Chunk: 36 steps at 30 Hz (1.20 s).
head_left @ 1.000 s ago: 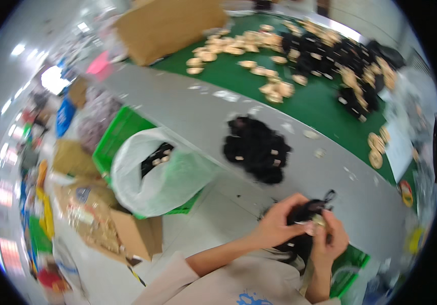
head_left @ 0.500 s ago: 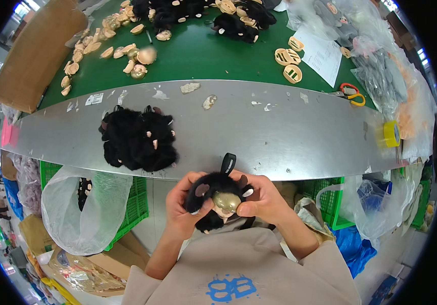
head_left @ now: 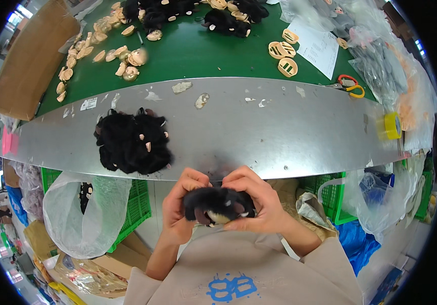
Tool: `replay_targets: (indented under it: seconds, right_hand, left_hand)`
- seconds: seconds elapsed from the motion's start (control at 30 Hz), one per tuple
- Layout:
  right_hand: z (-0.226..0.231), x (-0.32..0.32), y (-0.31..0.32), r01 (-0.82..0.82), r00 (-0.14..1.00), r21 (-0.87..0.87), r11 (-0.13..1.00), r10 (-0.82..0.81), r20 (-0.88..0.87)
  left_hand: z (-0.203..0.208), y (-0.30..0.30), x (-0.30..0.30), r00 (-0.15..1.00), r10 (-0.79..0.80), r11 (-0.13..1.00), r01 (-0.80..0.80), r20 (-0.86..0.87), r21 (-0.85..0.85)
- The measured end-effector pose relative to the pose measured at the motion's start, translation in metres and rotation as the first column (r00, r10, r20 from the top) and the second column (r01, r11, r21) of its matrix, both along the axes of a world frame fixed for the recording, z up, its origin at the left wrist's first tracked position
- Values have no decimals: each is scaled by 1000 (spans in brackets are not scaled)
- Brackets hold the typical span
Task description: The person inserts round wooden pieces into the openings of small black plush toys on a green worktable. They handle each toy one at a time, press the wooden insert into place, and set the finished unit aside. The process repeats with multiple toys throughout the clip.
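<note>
A small black plush toy with brown ears is held between my two hands, just off the table's near edge. My left hand closes round its left side, and my right hand grips the opposite side, thumb at its lower front. The toy is tipped, so its top faces me. Only a sliver of the pale, shiny face piece shows under the fur. To the left on the metal table edge lies a heap of similar black plush toys.
The metal table strip borders a green surface with pale face pieces, oval frames, and a paper sheet. Scissors and yellow tape are at right. Green crates with plastic bags stand below.
Both hands have tilted the plush toy so its top now faces me and its face piece is mostly hidden. The black strap loop on it no longer shows.
</note>
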State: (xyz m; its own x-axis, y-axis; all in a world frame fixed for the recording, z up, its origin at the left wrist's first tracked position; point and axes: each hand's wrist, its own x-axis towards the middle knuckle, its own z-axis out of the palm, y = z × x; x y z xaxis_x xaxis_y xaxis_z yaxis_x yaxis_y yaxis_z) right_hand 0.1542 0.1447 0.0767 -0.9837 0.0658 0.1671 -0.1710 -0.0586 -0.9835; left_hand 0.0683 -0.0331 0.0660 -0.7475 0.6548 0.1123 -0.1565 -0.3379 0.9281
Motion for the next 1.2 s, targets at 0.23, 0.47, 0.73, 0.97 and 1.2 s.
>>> replay_targets:
  seconds: [0.23, 0.47, 0.73, 0.97, 1.2]
  right_hand:
    - [6, 6, -13, 277, 918, 416, 866, -111, -381]
    - [5, 12, -27, 530, 751, 474, 703, -130, -647]
    - [10, 11, -30, 566, 749, 383, 730, -260, -610]
    - [6, 12, -30, 580, 771, 475, 662, -259, -581]
    - [7, 16, -35, 633, 718, 457, 625, -253, -649]
  left_hand:
    - [9, 4, 7, 989, 6, 998, 3, -150, 58]
    - [8, 6, 7, 968, 44, 981, 4, -246, 194]
    - [10, 9, 14, 980, 87, 974, -45, -181, 223]
    - [1, 5, 4, 921, 46, 986, 20, -387, 166]
    - [6, 10, 11, 970, 93, 974, -43, -223, 220]
